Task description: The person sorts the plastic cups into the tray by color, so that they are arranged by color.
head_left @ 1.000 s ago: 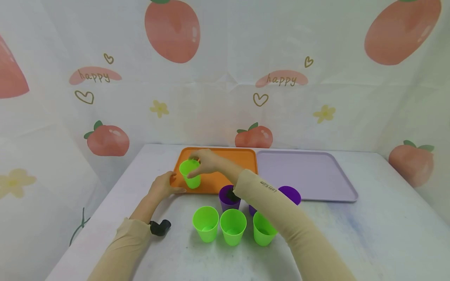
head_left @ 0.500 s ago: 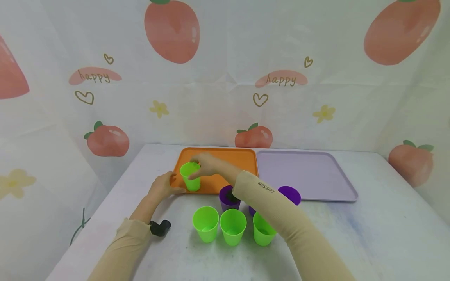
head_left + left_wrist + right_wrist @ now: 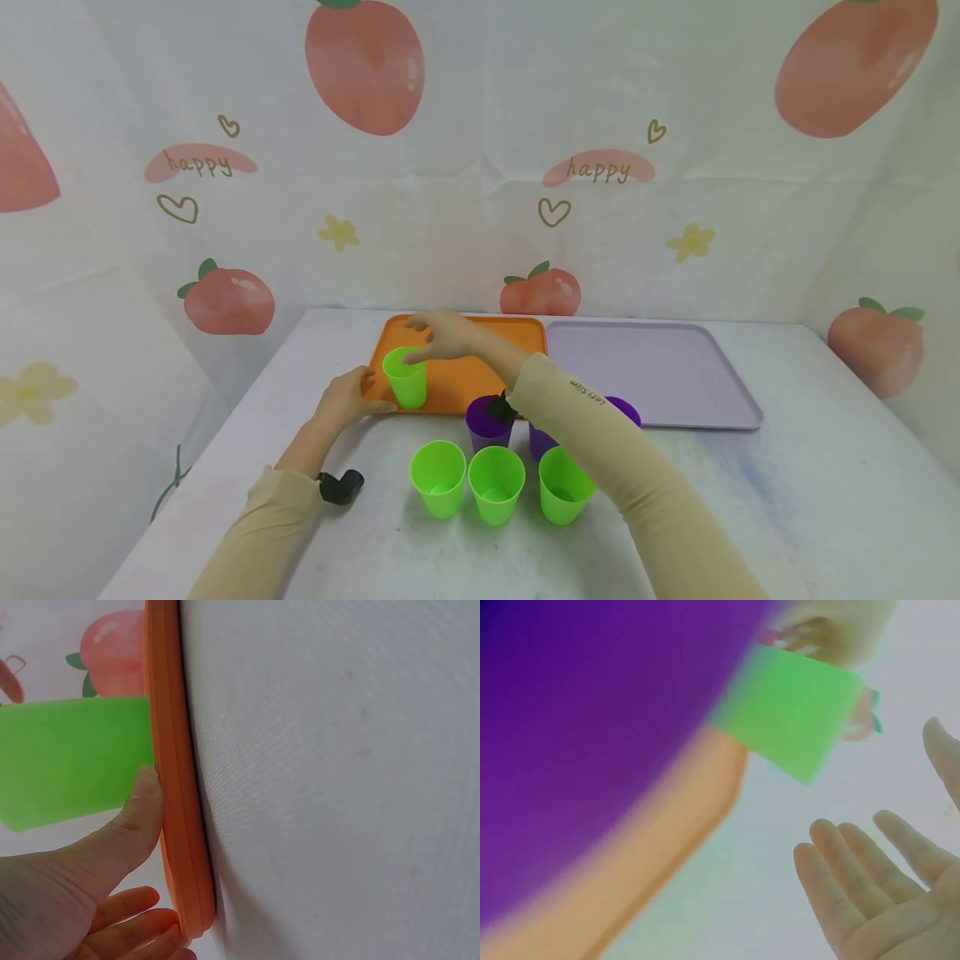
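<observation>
A green cup [image 3: 406, 382] stands upright on the left front part of the orange tray [image 3: 480, 385]. My right hand [image 3: 444, 335] hovers over it with fingers spread and slightly bent, the thumb overlapping the cup's rim in the head view. In the right wrist view the right hand [image 3: 892, 892] holds nothing and the green cup [image 3: 791, 712] is apart from it. My left hand [image 3: 348, 398] rests at the tray's near left corner. Its thumb [image 3: 142, 799] lies along the tray's edge [image 3: 176, 787] beside the cup's base, the other fingers loosely bent around the corner.
Green cups [image 3: 438, 477] stand in a row at the front, with purple cups [image 3: 489, 429] just behind, partly hidden by the right forearm. A pale lilac tray [image 3: 652, 375] lies right of the orange one. A black wrist camera [image 3: 342, 487] sits at the left sleeve.
The right hand lowered the green cup onto the orange tray, then let go and rose slightly off it with fingers spreading. The left hand has stayed at the tray's corner.
</observation>
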A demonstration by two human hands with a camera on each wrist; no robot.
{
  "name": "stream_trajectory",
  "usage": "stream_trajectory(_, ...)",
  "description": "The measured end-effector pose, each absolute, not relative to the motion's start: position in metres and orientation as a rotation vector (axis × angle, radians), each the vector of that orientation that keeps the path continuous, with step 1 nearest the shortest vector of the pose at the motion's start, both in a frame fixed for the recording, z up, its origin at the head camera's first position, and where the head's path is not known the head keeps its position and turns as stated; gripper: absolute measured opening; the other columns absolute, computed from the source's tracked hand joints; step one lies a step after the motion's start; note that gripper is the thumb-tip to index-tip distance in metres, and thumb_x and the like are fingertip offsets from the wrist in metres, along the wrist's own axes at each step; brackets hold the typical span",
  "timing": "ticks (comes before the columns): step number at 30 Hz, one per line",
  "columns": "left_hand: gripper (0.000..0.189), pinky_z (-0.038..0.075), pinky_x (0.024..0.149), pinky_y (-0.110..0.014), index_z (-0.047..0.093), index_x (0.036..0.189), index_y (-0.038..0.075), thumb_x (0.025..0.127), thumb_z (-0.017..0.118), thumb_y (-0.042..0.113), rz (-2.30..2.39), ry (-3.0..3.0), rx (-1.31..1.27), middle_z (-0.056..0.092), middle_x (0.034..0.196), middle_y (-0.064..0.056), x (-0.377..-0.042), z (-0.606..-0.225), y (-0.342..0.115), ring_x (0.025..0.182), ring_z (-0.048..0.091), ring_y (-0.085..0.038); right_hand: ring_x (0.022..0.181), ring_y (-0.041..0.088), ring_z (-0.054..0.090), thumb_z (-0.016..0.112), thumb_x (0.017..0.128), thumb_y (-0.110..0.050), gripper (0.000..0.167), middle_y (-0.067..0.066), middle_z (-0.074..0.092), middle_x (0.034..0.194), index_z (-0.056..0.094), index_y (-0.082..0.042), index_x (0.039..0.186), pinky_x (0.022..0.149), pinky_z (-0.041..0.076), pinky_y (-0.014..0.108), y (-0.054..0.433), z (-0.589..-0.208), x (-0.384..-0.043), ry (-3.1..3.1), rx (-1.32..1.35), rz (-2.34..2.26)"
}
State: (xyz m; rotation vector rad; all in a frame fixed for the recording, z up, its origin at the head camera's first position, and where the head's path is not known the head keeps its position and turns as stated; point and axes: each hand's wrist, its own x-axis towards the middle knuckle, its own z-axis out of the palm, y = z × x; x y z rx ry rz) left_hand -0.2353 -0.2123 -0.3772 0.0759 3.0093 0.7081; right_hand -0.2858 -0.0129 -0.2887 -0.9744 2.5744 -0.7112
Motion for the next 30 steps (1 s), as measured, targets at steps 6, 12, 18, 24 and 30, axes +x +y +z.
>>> stream_trajectory(6,0.074,0.038,0.104,-0.054,0.045,0.129,-0.009,0.075,0.077,0.029,0.712,3.007,0.075,0.051,0.130,-0.030,-0.235,-0.376,-0.212,0.121,0.046,-0.047,0.119,0.027,0.057,0.065,0.087,-0.030,0.054,0.010,0.054,0.134,0.047,-0.009,0.134,0.097,0.050,0.030,0.002,-0.265,-0.285,2.564,-1.008,-0.892)
stream_trajectory(12,0.073,0.038,0.104,-0.054,0.045,0.129,-0.010,0.075,0.076,0.028,0.704,3.004,0.070,0.050,0.130,-0.031,-0.235,-0.375,-0.212,0.121,0.045,-0.048,0.114,0.023,0.061,0.066,0.086,-0.030,0.048,0.008,0.058,0.127,0.053,-0.011,0.129,0.093,0.052,0.027,0.024,-0.251,-0.280,2.573,-1.026,-0.947)
stream_trajectory(18,0.074,0.038,0.104,-0.055,0.044,0.129,-0.010,0.075,0.076,0.029,0.704,3.003,0.063,0.049,0.131,-0.032,-0.235,-0.376,-0.212,0.122,0.044,-0.048,0.108,0.023,0.064,0.067,0.086,-0.024,0.040,0.011,0.062,0.119,0.058,-0.005,0.120,0.095,0.052,0.029,0.049,-0.253,-0.273,2.558,-1.130,-1.001)
stream_trajectory(24,0.074,0.038,0.104,-0.055,0.044,0.129,-0.010,0.075,0.077,0.030,0.707,2.993,0.055,0.048,0.131,-0.032,-0.234,-0.378,-0.212,0.122,0.044,-0.048,0.105,0.023,0.065,0.067,0.086,-0.023,0.038,0.010,0.063,0.116,0.060,-0.006,0.118,0.094,0.052,0.033,0.076,-0.258,-0.262,2.537,-1.104,-1.044)
stream_trajectory(30,0.073,0.039,0.103,-0.054,0.044,0.129,-0.010,0.076,0.076,0.029,0.723,2.987,0.056,0.050,0.130,-0.031,-0.237,-0.377,-0.212,0.120,0.046,-0.046,0.106,0.026,0.065,0.067,0.085,-0.019,0.039,0.014,0.063,0.118,0.058,-0.003,0.119,0.093,0.053,0.038,0.105,-0.262,-0.247,2.514,-1.086,-1.094)
